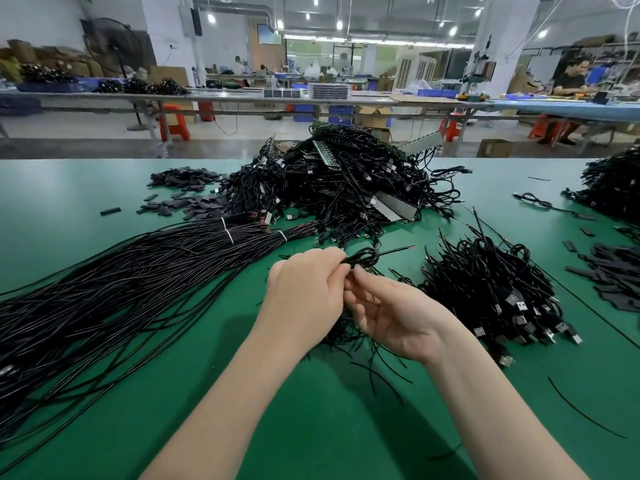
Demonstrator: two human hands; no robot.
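Both hands work just above the middle of the green-topped desk [86,188], nearer its front edge. The left hand [304,289] has its fingers curled and pinches a thin black cable [362,256] that is wound into a small loop, probably so that the turns do not spring apart. The right hand [398,313] lies palm up under it. Its fingers curl loosely round the slack strand, seemingly feeding it into the loop. The cable's bare end pokes out to the right.

Toward the left edge lies a long tied bundle of straight black cables [138,271], likely the supply. To the right lies a heap of coiled black cables with metal plugs [491,292], within easy reach for dropping finished loops. At the far edge rises a big tangled pile of cables and strip boards [346,181], with flat black sleeve pieces [187,178] beside it. Loose strands under the wrists could snag the slack.
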